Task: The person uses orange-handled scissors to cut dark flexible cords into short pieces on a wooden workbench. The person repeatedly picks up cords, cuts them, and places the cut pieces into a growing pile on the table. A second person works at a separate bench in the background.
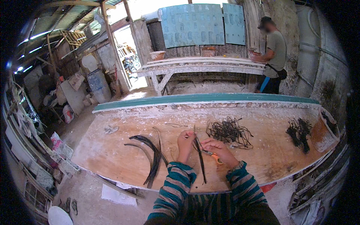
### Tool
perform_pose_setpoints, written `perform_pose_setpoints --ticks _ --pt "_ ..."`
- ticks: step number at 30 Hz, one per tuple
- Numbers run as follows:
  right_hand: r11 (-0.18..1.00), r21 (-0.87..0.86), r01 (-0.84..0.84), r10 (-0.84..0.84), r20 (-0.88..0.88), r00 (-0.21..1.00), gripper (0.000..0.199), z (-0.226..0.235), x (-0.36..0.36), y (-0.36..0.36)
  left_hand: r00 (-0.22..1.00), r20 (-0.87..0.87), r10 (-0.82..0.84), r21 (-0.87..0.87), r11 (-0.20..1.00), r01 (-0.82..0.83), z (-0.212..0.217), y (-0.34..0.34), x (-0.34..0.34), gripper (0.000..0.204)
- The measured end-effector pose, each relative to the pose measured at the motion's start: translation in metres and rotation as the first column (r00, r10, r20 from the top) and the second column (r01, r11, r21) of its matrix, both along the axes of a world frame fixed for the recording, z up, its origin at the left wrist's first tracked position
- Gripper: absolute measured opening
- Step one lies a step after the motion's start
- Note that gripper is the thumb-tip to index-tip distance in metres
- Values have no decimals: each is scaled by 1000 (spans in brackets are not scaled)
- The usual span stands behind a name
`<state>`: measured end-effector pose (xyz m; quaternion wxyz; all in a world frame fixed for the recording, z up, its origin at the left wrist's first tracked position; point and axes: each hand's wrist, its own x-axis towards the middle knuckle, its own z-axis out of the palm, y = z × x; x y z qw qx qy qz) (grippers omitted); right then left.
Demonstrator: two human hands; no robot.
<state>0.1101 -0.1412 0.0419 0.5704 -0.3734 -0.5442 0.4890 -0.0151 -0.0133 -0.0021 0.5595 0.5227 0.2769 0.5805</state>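
My left hand (185, 141) pinches the upper end of a thin black strip (202, 165), which hangs down toward the table's near edge. Close on its right, my right hand (219, 148) has thumb and fingers drawn together beside the strip; what they grip is too small to make out. Orange-handled scissors (217, 159) show below the right hand, partly hidden by it. A bunch of long, curved black strips (154, 161) lies left of my left hand. Beyond my right hand is a tangled heap of knotted black cords (229, 131).
On the wooden table (101, 150), black bundles (299, 135) lie at the right beside a tipped terracotta-coloured pot (325, 133). A green-edged board (210, 98) runs along the far side. Behind it, a person (275, 52) stands at a white workbench (206, 67).
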Motion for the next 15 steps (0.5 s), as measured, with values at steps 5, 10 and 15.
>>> perform_pose_setpoints --ticks 5,10,15 --pt "1000 13 8 -7 -27 1000 17 -12 4 5 983 -160 90 46 995 -83 3 1 -3 9" --pt "997 3 71 -71 10 997 10 -24 -3 11 983 -138 117 97 990 -104 4 1 -7 8" --pt "993 20 112 -113 37 993 8 -20 -11 8 988 -124 94 26 995 -92 4 3 -10 6"
